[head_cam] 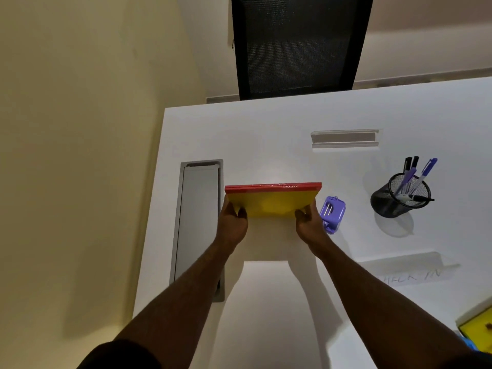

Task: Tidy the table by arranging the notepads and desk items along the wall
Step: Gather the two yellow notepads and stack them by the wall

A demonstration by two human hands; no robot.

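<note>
A yellow notepad (271, 202) with a red top edge is held above the white table (266, 134), near its middle. My left hand (233, 222) grips its left near corner and my right hand (310, 222) grips its right near corner. The pad is tilted, with its red edge away from me. Just right of my right hand lies a small purple stapler-like item (332, 213). A black mesh pen cup (400, 198) with several pens stands further right. Another yellow pad (478, 332) shows at the lower right edge of the frame.
The cream wall (80, 155) runs along the table's left side. A grey cable tray cover (197, 222) is set into the table near that wall. A second slot (346, 138) lies at the far side. A black mesh chair back (298, 46) stands behind the table.
</note>
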